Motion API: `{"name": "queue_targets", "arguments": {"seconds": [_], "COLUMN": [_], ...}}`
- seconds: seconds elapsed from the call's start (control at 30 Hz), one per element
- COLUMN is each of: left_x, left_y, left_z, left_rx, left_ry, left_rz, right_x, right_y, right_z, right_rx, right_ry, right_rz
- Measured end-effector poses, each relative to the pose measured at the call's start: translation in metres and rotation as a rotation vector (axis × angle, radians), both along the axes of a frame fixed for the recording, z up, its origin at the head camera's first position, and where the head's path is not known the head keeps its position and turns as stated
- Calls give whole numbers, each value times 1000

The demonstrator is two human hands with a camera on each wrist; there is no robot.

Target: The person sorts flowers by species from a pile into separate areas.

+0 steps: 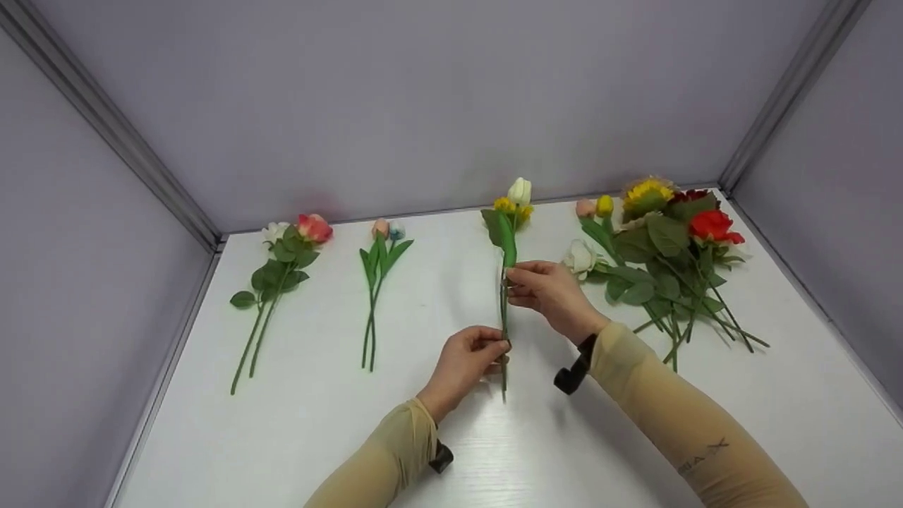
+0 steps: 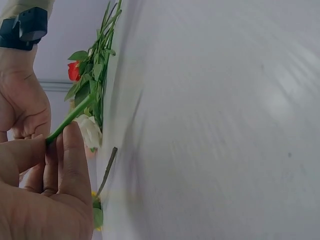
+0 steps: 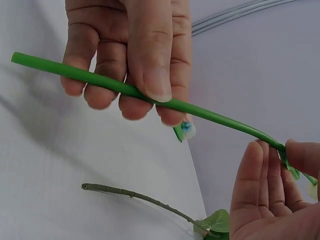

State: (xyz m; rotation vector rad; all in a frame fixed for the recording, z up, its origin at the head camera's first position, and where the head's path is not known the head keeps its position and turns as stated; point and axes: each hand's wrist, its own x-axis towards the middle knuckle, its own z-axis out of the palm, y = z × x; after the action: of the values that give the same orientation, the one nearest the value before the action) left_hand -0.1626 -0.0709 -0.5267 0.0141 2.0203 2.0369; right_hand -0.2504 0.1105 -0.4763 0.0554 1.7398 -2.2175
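Note:
Both hands hold one white tulip (image 1: 520, 190) by its green stem (image 3: 210, 116). My right hand (image 1: 557, 296) pinches the stem just under the long leaf. Lower down, my left hand (image 1: 462, 363) pinches it between thumb and fingers; the cut end sticks out past these fingers in the right wrist view. A small sunflower (image 1: 523, 214) with a brownish-green stem (image 3: 145, 198) lies on the table beneath, overlapped by the tulip in the head view. The wrist views show the tulip's stem raised above the white table (image 1: 430, 310).
On the left lie a white and a pink rose (image 1: 314, 228). Two tulips (image 1: 381, 229), peach and blue, lie between them and my hands. To the right is a heap of flowers with a white rose (image 1: 580, 258), red rose (image 1: 712, 226) and sunflower (image 1: 647, 195). Walls (image 1: 451, 106) enclose the table.

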Motion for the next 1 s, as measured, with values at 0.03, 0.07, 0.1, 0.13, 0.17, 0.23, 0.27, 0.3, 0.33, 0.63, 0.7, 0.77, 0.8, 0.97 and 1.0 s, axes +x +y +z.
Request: {"name": "queue_targets", "arguments": {"seconds": [0.03,0.07,0.1,0.13,0.17,0.23,0.27,0.3,0.33,0.63,0.7,0.77,0.8,0.97,1.0], "left_x": [0,1,1,1,1,2,2,2,2,0,0,0,0,1,1], "left_y": [0,-1,-1,-1,-2,-3,-3,-4,-4,-14,-16,-17,-18,-24,-26], "left_z": [0,0,0,0,0,0,0,0,0,1,1,0,0,1,2], "left_rx": [1,2,3,2,-1,-9,-15,-25,-36,-160,-178,-185,-186,-203,-208], "left_ry": [-3,-5,-7,-8,-9,-9,-8,-1,7,83,94,103,104,102,100], "left_rz": [-1,-2,-1,-1,1,3,2,2,1,-10,-9,-6,-8,-12,-12], "right_x": [0,0,0,0,0,0,0,0,1,3,3,2,2,1,1], "right_y": [0,0,0,0,0,-1,-1,-1,-2,-6,-8,-9,-10,-14,-15], "right_z": [0,0,0,0,0,-1,-1,-1,-1,-3,-3,-4,-4,-6,-6], "right_rx": [2,4,5,5,2,-6,-9,-12,-12,78,99,112,119,147,154], "right_ry": [-9,-13,-15,-16,-19,-25,-28,-31,-35,-31,-22,-13,-10,0,-1], "right_rz": [5,13,19,25,31,41,44,47,48,29,28,29,30,33,31]}}
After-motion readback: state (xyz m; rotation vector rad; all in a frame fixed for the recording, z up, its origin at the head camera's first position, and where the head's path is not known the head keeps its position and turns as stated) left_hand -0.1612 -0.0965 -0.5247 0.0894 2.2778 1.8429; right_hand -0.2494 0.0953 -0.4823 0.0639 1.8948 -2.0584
